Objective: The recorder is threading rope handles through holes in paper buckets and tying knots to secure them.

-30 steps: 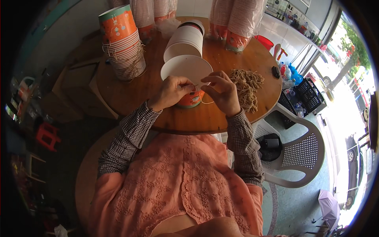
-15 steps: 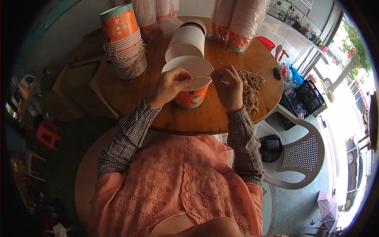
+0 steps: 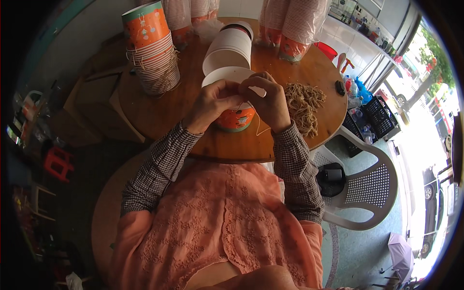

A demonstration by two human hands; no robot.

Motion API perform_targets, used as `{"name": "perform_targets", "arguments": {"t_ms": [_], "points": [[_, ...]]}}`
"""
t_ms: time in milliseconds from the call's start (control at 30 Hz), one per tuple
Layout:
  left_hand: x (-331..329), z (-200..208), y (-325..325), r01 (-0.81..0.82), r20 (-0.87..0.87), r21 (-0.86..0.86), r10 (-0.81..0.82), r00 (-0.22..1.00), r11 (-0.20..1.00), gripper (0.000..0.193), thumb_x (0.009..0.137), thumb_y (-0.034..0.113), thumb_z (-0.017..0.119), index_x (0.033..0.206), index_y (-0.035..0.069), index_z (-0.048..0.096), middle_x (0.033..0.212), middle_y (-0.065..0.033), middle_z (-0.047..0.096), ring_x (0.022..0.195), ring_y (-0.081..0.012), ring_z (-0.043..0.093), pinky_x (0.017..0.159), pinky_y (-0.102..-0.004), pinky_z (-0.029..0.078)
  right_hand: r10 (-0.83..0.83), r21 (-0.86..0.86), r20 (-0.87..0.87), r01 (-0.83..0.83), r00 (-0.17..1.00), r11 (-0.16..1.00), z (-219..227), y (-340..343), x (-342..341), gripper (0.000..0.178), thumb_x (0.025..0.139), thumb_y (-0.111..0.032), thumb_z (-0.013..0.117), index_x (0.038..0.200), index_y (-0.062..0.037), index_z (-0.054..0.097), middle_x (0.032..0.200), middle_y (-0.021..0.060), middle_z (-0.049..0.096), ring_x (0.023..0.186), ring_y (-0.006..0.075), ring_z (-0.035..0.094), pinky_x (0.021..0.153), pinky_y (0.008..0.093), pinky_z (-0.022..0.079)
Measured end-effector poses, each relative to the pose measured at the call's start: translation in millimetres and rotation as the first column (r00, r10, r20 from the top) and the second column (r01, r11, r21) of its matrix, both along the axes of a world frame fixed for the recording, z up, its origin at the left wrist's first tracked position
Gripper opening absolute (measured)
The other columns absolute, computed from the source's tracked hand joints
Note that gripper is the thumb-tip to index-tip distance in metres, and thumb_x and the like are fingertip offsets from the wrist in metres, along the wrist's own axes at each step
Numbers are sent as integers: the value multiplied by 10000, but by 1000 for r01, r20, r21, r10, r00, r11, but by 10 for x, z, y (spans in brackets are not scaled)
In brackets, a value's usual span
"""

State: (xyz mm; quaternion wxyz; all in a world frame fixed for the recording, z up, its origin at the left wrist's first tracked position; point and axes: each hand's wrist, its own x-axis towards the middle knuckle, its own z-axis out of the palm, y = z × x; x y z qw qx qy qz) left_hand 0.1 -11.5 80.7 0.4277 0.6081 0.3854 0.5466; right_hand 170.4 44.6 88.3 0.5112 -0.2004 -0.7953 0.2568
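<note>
An orange paper bucket (image 3: 235, 120) with a white inside and a green base band stands upright near the table's front edge. My left hand (image 3: 215, 103) is over its near left rim, thumb and fingers pinched together. Close against it, my right hand (image 3: 268, 100) is also pinched, its fingertips meeting the left ones above the rim. Between them they grip a thin piece of twine (image 3: 259, 126), whose loose end hangs in a loop below my right hand. Fingers cover the rest of the twine, so whether it passes through the bucket's wall cannot be seen.
A heap of loose twine (image 3: 305, 107) lies right on the round wooden table (image 3: 193, 140). White paper buckets (image 3: 227, 48) lie nested behind. At left leans a stack of orange buckets (image 3: 151, 48) with twine on it; bagged stacks (image 3: 302, 29) stand at the back. A plastic chair (image 3: 369, 183) is at right.
My hands have come together, fingertips now touching; the right moved left. The twine, earlier stretched between them, now has an end drooping below my right hand.
</note>
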Motion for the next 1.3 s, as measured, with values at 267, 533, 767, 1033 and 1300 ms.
{"name": "perform_targets", "arguments": {"t_ms": [267, 533, 767, 1033, 1300], "points": [[5, -85, 44, -20, 159, 29, 16, 987, 999, 236, 903, 44, 609, 1117, -37, 549, 989, -92, 653, 926, -142, 648, 839, -264, 529, 27, -317, -224, -99, 974, 943, -154, -68, 19, 97, 826, -61, 684, 904, -3, 690, 874, 82, 675, 839, 164, 644, 760, 287, 507], [13, -165, 67, -99, 30, 145, 96, 995, 984, 186, 914, 47, 595, 1086, -18, 560, 964, -75, 661, 895, -109, 639, 807, -233, 514, -158, -69, -133, 150, 979, 986, -264, -228, -22, 116, 823, -35, 662, 938, -25, 676, 853, 92, 690, 771, 183, 664, 726, 294, 512], [2, -215, 90, -157, 27, 152, 154, 988, 976, 190, 865, 57, 660, 1027, -3, 579, 950, -56, 650, 870, -95, 633, 787, -242, 512, -239, 189, -143, 264, 960, 946, -263, -310, -100, 112, 785, 7, 646, 880, -38, 608, 820, 99, 636, 734, 262, 631, 669, 350, 505], [58, -150, 18, -231, -217, 529, 393, 893, 816, 109, 814, 40, 675, 919, 14, 667, 975, -52, 616, 901, -169, 633, 760, -280, 515, -222, 76, -135, 234, 966, 969, -234, -357, -76, 128, 782, 10, 651, 895, -29, 602, 831, 110, 640, 758, 264, 646, 681, 332, 515], [-2, -83, 17, -111, -163, 318, 170, 972, 941, 113, 865, 44, 618, 951, -12, 666, 979, -17, 595, 915, -116, 588, 826, -239, 462, -214, 173, -78, 224, 974, 959, -184, -274, -24, 134, 793, 17, 634, 914, -31, 601, 855, 112, 648, 776, 278, 648, 693, 336, 517]]}}
